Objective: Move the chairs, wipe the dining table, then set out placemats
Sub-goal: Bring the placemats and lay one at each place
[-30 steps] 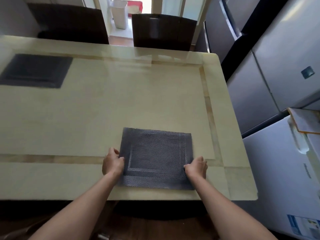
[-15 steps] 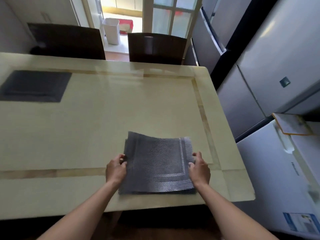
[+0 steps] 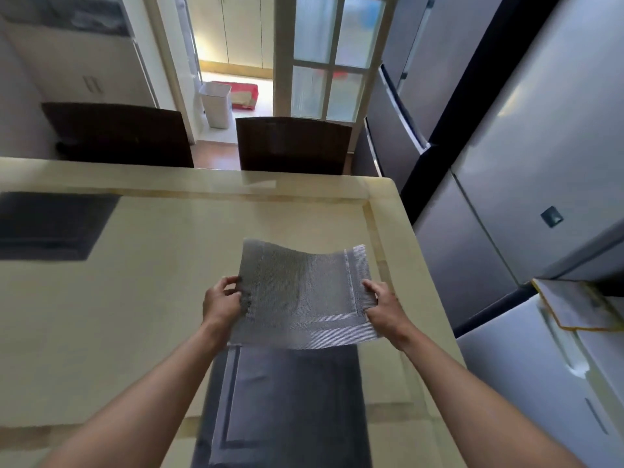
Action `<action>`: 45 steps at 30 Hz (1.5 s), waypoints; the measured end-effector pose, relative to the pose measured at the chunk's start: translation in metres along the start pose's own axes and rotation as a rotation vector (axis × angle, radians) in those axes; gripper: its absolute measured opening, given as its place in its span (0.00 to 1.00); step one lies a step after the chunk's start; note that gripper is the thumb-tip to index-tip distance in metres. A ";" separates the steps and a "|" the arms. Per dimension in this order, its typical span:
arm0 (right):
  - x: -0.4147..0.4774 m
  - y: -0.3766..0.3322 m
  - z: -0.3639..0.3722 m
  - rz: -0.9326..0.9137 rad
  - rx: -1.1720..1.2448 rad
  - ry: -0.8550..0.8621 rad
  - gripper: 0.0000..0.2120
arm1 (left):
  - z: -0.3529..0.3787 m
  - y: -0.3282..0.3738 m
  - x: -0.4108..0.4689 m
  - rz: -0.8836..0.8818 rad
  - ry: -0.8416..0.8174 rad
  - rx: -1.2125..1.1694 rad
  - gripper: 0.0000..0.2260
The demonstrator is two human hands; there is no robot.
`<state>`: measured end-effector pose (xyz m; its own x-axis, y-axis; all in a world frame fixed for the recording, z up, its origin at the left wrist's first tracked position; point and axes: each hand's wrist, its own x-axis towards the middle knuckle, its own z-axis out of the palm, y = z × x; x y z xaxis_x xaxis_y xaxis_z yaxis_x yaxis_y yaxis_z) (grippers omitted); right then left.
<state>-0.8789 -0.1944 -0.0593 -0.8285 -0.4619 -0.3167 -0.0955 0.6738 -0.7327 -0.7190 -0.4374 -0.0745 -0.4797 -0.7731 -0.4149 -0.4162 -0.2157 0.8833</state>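
A grey woven placemat (image 3: 304,295) hangs in the air above the cream dining table (image 3: 135,298), slightly bowed. My left hand (image 3: 221,304) grips its left edge and my right hand (image 3: 385,304) grips its right edge. Below it a second dark placemat (image 3: 287,407) lies flat at the table's near edge. A third dark placemat (image 3: 50,224) lies at the far left of the table. Two dark chairs stand behind the far edge, the left chair (image 3: 118,135) and the right chair (image 3: 293,145).
Tall silver refrigerators (image 3: 506,163) line the right side, close to the table's right edge. A white appliance (image 3: 540,383) with a yellow-trimmed cloth (image 3: 577,309) on top stands at the lower right. Beyond the chairs a doorway shows a white bin (image 3: 216,103).
Both hands have lifted the top placemat off the stack and raised it forward. One placemat stays flat at the near edge. The camera has tilted up, showing more of the doorway.
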 end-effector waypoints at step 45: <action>0.256 0.031 -0.002 0.107 -0.314 0.162 0.26 | 0.139 0.023 0.222 0.068 0.234 0.280 0.17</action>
<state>-1.0951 -0.2904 -0.1614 -0.9173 -0.2984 -0.2637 -0.1470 0.8693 -0.4719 -0.9420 -0.5313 -0.1767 -0.3370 -0.9027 -0.2676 -0.6007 -0.0127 0.7994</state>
